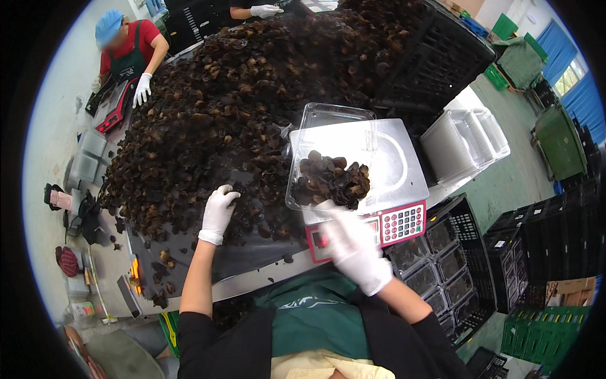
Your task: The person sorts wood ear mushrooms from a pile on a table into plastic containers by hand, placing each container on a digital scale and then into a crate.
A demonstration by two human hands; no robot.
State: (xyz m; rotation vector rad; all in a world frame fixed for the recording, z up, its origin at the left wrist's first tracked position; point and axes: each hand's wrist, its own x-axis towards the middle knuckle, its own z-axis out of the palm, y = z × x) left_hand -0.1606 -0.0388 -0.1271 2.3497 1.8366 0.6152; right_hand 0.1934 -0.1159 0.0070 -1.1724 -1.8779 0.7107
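A clear plastic tray rests on the metal pan of a red-framed digital scale. In the tray's near end lies a heap of dark brown wood ear mushrooms. My right hand, in a white glove, is over the scale's front panel at the tray's near edge; motion smears its fingers. At the near edge of a large mushroom pile, my gloved left hand has its fingers curled, with dark mushroom pieces at the fingertips.
A stack of clear trays stands right of the scale. Below it, a black crate holds filled clear boxes. Another black crate leans over the pile's right side. Across at the left, a co-worker reaches beside another red scale.
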